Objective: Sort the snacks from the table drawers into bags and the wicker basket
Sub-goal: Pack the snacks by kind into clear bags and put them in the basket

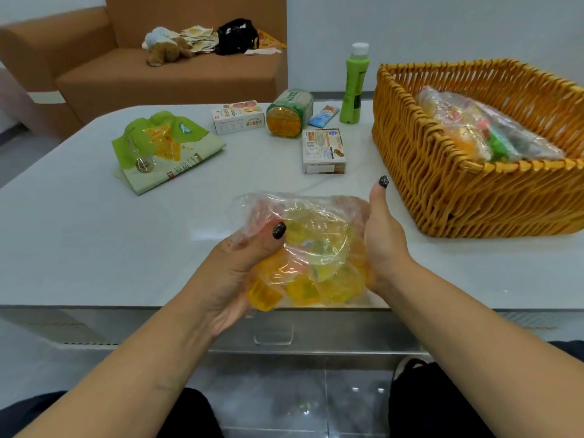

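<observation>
Holding a clear plastic bag [303,248] full of yellow and orange jelly cups right at the center of the frame, just above the near edge of the table [79,248]. My left hand [234,273] grips the bag's left side with the thumb curled over the top of the plastic. My right hand [384,245] has the right side, thumb pointing up and away from me; the fingers are tucked behind the bag, so I honestly can't tell how tightly they're wrapped.

Off to the right of the frame sits the wicker basket [442,191], which already has another clear bag of snacks [486,128] lying in it. Toward the upper middle there's a small snack box [323,150], and behind it a green jar [289,112] tipped on its side, a white box [237,116], a little blue packet [324,116] and an upright green bottle [356,83] just beside the basket. A green and white pouch [164,150] lies flat at the left of the table.

Under the table edge, lower center, there's a drawer with a clear handle [274,336]. A brown sofa [158,77] with a plush toy [166,45] and a black bag [237,36] fills the upper left.
</observation>
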